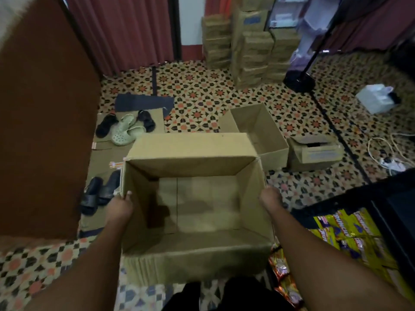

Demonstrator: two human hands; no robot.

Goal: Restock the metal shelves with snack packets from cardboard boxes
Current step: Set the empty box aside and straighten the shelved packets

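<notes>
A large open-topped brown cardboard box [195, 212] is held between both hands above the patterned tile floor [202, 97], and its inside is seen bare down to the bottom panel. The left hand [120, 206] is set on the box's left wall, its fingers [128, 195] curled over the top edge and clamped on the cardboard. The right hand [270, 199] is pressed against the right wall; its fingers are hidden behind the cardboard, so it cannot be told how they lie. Beyond the fingers, a second open brown cardboard box [260, 133] is seen on the floor, with a smaller printed cardboard carton [316, 152] just beside it. Well beyond those, stacked brown cartons [247, 48] are ranged near a red curtain [125, 30]. Right of the right-hand fingers, yellow and purple snack packets [350, 234] are laid on a black metal shelf [386, 221], with orange packets [281, 268] below them. Left of the left-hand fingers, black slide sandals [98, 194] are lying on the floor, and pale green clogs [126, 131] farther off.
</notes>
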